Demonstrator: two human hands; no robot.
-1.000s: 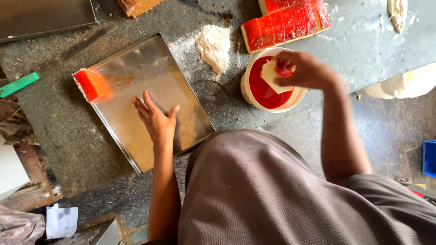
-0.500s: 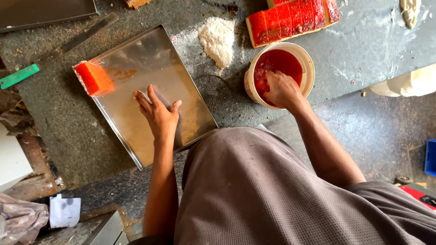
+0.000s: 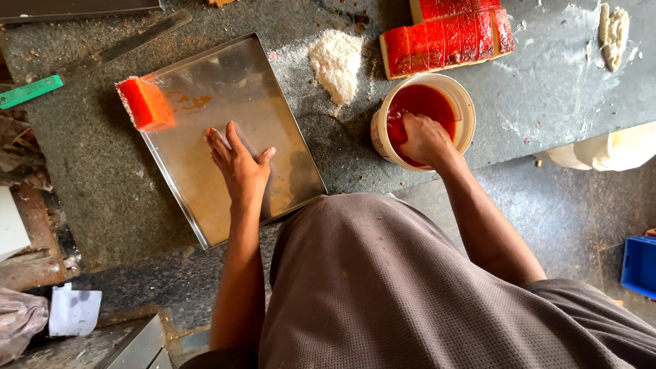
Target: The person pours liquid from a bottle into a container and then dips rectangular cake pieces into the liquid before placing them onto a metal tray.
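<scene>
Right hand (image 3: 425, 140) down in the tub (image 3: 465, 102) just right of the tray (image 3: 287, 171), fingers curled under in the red liquid, knuckles above the surface — holding something or not, impossible to tell, whatever is in there hidden by the hand. Left hand (image 3: 240, 164) flat and released on the middle of the tray, fingers spread, pinning it to the counter (image 3: 560, 82), gripping nothing. One red-coated block (image 3: 145, 104) parked at the tray's far left corner, orange smears beside it. Red-topped slab (image 3: 447, 37), scored into pieces, beyond the tub, up and right of the tray; pile of white crumbs (image 3: 336, 61) just past the tray's top right corner. Green-handled knife (image 3: 89, 65) lying beyond the tray's far edge. Judgement on doing this dip well: full, even coating, then a pause over the tub for the drips, a short low carry across to the tray, landing beside the first block, not touching. Left palm best kept firm, the tray's near corner looking to hang over the counter edge.
</scene>
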